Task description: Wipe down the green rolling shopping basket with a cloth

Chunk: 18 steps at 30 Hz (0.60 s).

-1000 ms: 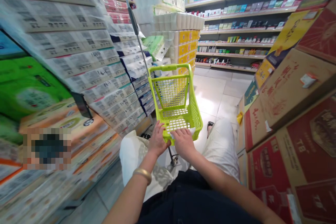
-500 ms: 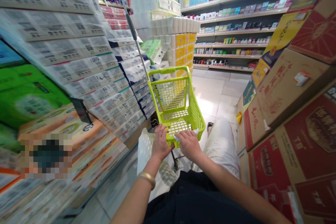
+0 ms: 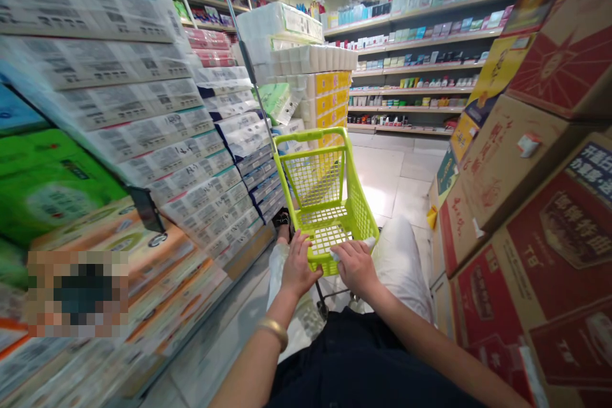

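A lime-green shopping cart (image 3: 361, 217) with a mesh basket stands between my legs, its inside bare. My left hand (image 3: 299, 264) grips the left part of the near rim, fingers over the top and thumb lower down. Beside it, my right hand (image 3: 354, 266) presses on the same rim toward the right corner. A crumpled white tissue (image 3: 370, 242) pokes out from under its fingers. The far side of the basket carries a handle bar (image 3: 310, 135). A thin pole (image 3: 248, 64) with a grey grip rises at the cart's left.
Stacked packs of paper (image 3: 157, 121) line the left side, with toilet-roll packs (image 3: 329, 99) beyond the cart. Red and brown cartons (image 3: 507, 159) rise close on the right. Tiled floor (image 3: 382, 169) leads to stocked shelves (image 3: 415, 67) at the back.
My right hand has slid a little to the right along the near rim with the tissue. The left hand keeps its place on the rim. The whole view has shifted slightly.
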{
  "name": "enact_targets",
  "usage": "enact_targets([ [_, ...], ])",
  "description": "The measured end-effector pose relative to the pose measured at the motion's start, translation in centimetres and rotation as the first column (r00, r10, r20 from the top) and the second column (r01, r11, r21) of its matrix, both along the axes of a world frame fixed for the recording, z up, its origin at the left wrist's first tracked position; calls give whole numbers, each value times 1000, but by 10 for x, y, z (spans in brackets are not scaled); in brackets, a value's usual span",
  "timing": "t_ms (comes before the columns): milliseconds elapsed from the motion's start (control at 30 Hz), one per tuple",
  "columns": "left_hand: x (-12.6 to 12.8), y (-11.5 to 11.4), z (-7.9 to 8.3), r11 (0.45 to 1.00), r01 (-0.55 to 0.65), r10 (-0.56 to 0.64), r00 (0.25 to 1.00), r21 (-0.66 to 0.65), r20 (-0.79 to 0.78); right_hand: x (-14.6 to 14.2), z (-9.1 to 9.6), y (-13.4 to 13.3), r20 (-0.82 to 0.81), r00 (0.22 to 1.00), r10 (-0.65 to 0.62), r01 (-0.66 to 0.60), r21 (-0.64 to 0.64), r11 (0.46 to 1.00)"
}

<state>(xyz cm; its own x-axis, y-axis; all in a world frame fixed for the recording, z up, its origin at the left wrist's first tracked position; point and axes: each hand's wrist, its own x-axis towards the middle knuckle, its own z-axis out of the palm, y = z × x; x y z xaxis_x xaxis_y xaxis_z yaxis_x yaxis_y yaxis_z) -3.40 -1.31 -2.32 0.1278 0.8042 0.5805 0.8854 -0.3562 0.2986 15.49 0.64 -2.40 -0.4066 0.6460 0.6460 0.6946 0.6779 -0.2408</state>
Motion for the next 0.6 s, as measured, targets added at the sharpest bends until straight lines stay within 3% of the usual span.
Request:
enact_targets([
  [267,-1,0,-1,1000,-1,1,1000,-4,9,3,1,1,33,999,1,0,-30,1000],
  [433,-3,8,-6,1000,-8,8,1000,20,22,-29,12,-1,114,986,-125,140,-130,982],
  [600,-12,13,-7,999,20,-20,1000,29,-10,-66,25,-5,244,969,31,0,-123,992],
])
